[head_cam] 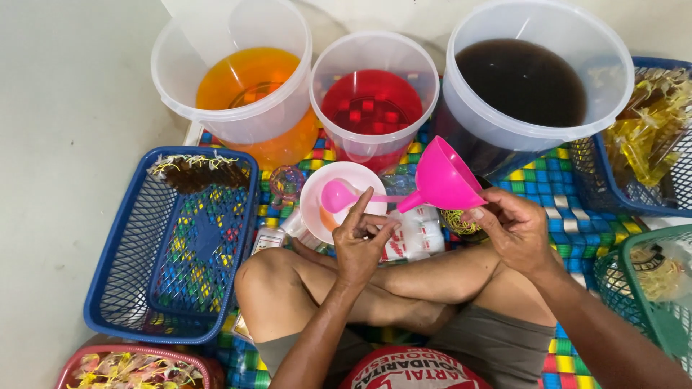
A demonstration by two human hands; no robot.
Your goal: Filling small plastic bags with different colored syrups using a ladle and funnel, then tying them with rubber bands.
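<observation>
- The fingers (484, 213) of our right hand (515, 230) are curled and closed on the narrow spout of the pink funnel (443, 176), which is tilted with its wide mouth turned up and to the left.
- The fingers (358, 207) of our left hand (360, 241) are partly bent and pinched together; they appear to pinch something small and thin, but we cannot tell what it is.
- The funnel is held in the air over our crossed legs, just in front of the large tub of dark liquid (530, 79), with the tub of red liquid (373, 101) to its left.
- To do this step well, in our judgement, we keep the spout grip firm and low so that the mouth stays unobstructed, and we bring the left hand directly under the spout before tilting the funnel upright.
- We judge that both hands should stay above the lap, clear of the tub rims.
- Adjacent items: a pink ladle (339, 196) lies in a pale pink bowl (317, 209) behind the left hand; a tub of orange liquid (241, 79) stands at far left; a blue basket (119, 274) sits on the floor beside our left knee.
</observation>
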